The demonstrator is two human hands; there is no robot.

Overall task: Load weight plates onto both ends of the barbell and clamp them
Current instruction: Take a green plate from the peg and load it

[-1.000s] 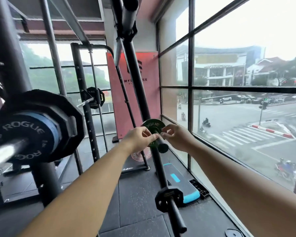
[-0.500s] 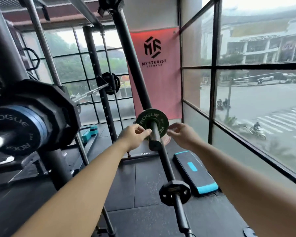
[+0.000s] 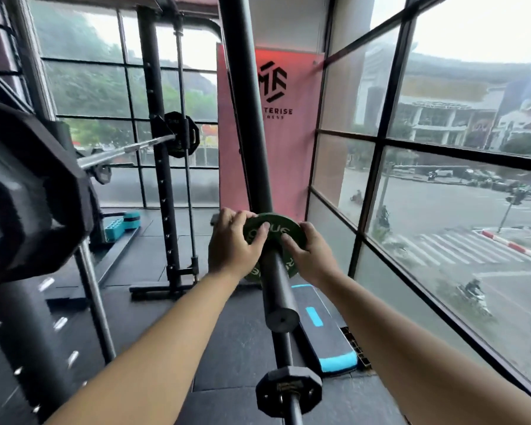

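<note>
A small green weight plate (image 3: 275, 230) sits on a black storage peg (image 3: 278, 289) that sticks out from the rack upright (image 3: 249, 118). My left hand (image 3: 233, 245) grips the plate's left rim, thumb across its face. My right hand (image 3: 311, 256) holds the right rim the same way. At the far left, close to me, the barbell end carries a large black plate (image 3: 34, 191). The silver bar (image 3: 126, 151) runs back to a black plate (image 3: 181, 134) on the far end.
A lower peg holds a small black plate (image 3: 288, 391). A black and blue step platform (image 3: 322, 332) lies on the rubber floor by the window wall (image 3: 380, 154). Another blue step (image 3: 121, 225) sits further back.
The view has come closer to the peg. Both hands went from pinching the green plate's edges to wrapping round its rims, and the plate sits further back along the peg.
</note>
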